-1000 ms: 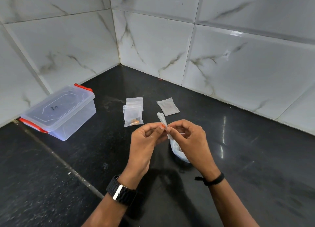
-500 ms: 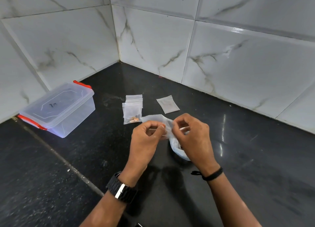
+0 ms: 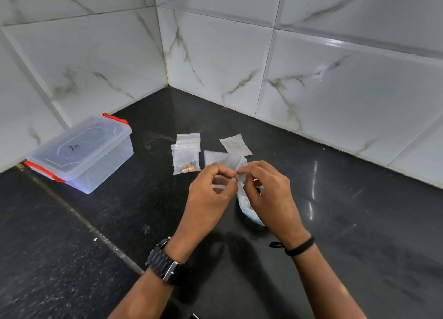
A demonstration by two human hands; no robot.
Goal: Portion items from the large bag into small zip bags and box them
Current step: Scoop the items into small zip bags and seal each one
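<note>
Hands [image 3: 211,187] pinch crumpled translucent bag [image 3: 242,199].

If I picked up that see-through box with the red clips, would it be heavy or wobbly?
Probably light: the plastic box looks thin-walled, and nothing shows inside through its clear sides. Likely stiff, not floppy, since it keeps its square shape with the lid clipped on. It sits flat on the black counter, so it shouldn't roll, though it might slide on that shiny surface.

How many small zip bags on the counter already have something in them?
1: the filled zip bag fronting the stack left of the hands. Bags beneath it are partly hidden; the separate flat bag looks empty.
</note>
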